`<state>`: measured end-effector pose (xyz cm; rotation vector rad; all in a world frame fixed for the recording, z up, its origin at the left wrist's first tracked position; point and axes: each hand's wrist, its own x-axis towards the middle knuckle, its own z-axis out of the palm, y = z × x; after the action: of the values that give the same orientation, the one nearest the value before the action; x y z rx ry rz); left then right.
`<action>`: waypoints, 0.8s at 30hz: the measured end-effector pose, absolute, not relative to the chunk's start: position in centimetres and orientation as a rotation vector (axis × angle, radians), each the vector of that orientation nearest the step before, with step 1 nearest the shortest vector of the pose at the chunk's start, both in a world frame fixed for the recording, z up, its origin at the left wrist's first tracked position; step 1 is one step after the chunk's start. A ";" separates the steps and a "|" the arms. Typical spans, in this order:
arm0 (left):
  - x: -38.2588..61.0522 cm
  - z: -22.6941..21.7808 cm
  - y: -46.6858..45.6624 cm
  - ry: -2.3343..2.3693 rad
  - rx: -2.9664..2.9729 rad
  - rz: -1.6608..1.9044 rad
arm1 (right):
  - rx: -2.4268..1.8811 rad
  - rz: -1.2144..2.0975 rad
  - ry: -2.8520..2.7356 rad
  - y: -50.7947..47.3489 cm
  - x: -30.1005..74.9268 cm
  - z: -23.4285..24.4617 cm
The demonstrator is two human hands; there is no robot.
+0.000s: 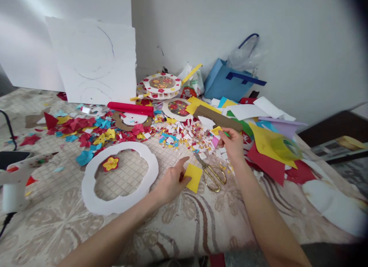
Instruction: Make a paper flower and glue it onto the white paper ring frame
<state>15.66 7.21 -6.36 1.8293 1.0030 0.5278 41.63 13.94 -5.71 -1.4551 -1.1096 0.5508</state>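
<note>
My left hand (173, 182) is above the front of the table, its index finger stretched forward. Its thumb lies over the edge of a yellow paper square (194, 178), which it grips against the curled fingers. Farther right, my right hand (232, 145) pinches a small yellow paper piece (216, 130) over the heap of scraps. Gold-handled scissors (213, 176) lie between the two hands, blades pointing away from me. Left of my left hand rests a white scalloped ring (91, 196), with a red and yellow paper flower (110, 164) inside its opening.
A hot glue gun (17, 179) stands at the left. Paper scraps (186, 135) and paper flowers (79, 124) cover the middle. Behind are decorated round pieces (162, 83), a white board (97, 64) and a blue bag (227, 83). Coloured sheets (266, 144) and a tape roll (286, 148) lie right.
</note>
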 end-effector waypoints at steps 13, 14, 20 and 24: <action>15.7 -6.7 7.8 0.942 1.519 0.670 | -1.324 0.467 -1.289 11.2 38.3 -4.5; 15.7 -6.6 7.9 0.946 1.470 0.668 | -1.281 0.412 -1.421 10.4 37.6 -4.5; 15.8 -5.9 8.3 0.936 1.187 0.769 | -0.923 0.129 -2.160 6.4 34.3 -5.2; 15.7 -5.8 8.4 0.918 1.051 0.788 | -0.911 0.058 -2.172 6.3 33.9 -5.5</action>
<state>15.68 8.36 -5.83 1.0509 0.9181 0.7885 33.94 6.27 -5.53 -0.9108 -2.1722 0.0583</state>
